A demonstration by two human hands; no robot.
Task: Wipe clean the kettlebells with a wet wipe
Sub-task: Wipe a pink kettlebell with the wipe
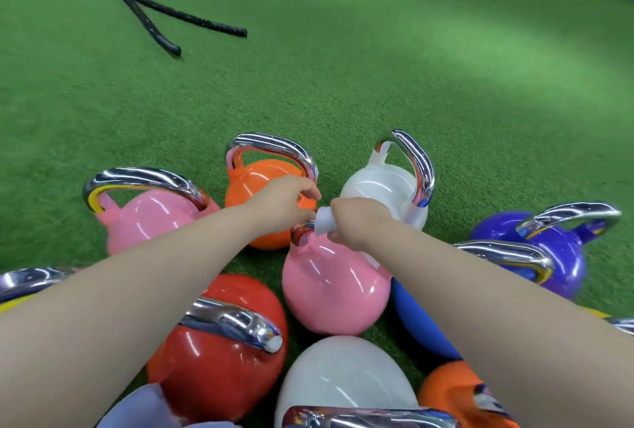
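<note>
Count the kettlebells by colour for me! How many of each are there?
Pink: 2
Orange: 2
White: 2
Red: 1
Purple: 1
Blue: 1
Yellow, only partly in view: 1
Total: 10 kettlebells, counting only those whose colour shows.

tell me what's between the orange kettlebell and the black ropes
Only bare green turf lies between the far orange kettlebell and the black ropes, as the head view shows.
</note>
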